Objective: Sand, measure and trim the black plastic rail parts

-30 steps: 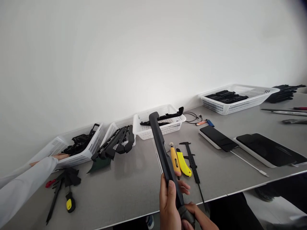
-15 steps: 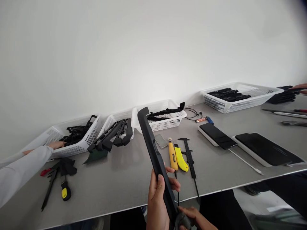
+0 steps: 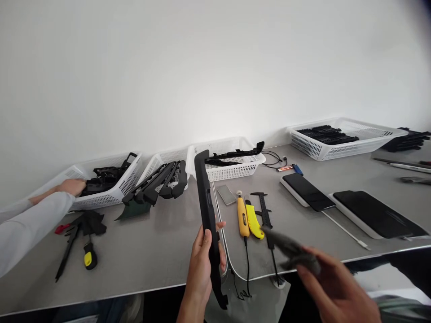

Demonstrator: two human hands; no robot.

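My left hand (image 3: 196, 264) is wrapped round the lower half of a long black plastic trim piece (image 3: 204, 197), which stands nearly upright with its hooked end at the top. To the right, my right hand (image 3: 336, 282) pinches a dark grey cloth (image 3: 292, 251), blurred by motion and apart from the trim piece. Just beyond the cloth lie a yellow utility knife (image 3: 254, 220), a yellow corded tool (image 3: 242, 218) and a black caliper (image 3: 265, 213). A flat grey rectangle (image 3: 226, 195) is near them.
Along the wall stand white baskets with black parts: one behind the trim piece (image 3: 232, 172), one at right (image 3: 319, 152), others at left. A co-worker's sleeved arm (image 3: 43, 224) reaches into the far-left basket (image 3: 111, 200). Phones (image 3: 308, 190) on white blocks and a screwdriver (image 3: 90, 256) lie on the table.
My right hand has left the lower end of the trim piece and moved right with the cloth. My left hand has shifted slightly left, and the piece is more upright.
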